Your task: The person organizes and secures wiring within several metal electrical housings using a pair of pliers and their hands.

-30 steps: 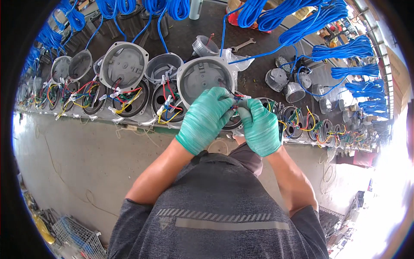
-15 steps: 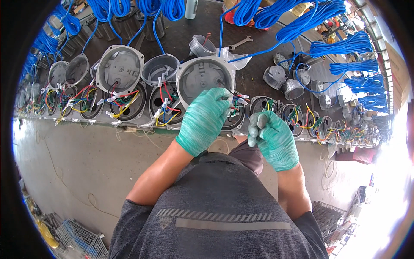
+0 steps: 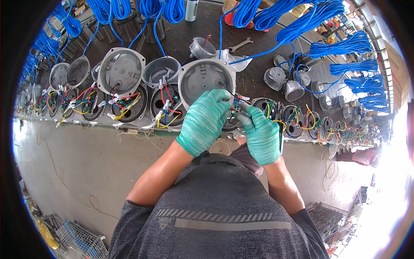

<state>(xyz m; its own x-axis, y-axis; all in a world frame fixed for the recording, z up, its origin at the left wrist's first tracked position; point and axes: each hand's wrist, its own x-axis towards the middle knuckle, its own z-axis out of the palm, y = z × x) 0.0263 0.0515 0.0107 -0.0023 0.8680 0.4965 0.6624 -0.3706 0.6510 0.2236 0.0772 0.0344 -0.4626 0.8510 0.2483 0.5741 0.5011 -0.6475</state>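
Pinching a bundle of thin coloured wires (image 3: 235, 108) between them, both green-gloved hands meet at the near edge of the counter (image 3: 258, 73). The left hand (image 3: 206, 121) has its grip closed, fingers curled over the wires and over the rim of the round grey housing (image 3: 206, 77) that stands tilted up behind them. The right hand (image 3: 260, 134) is likewise closed, its fingertips pressed on the same wires just beside the left hand's; whether it also holds a small tool cannot be told. The wires rise from an open round motor body mostly hidden under the hands. Left of it, along the near edge, sit more open motor bodies (image 3: 166, 105) with red, yellow and blue leads, each with a grey cover (image 3: 120, 71) leaning behind. Right of the hands the row continues (image 3: 297, 123). Toward the far edge lie a spanner (image 3: 239, 44) and coils of blue cable (image 3: 302, 19).
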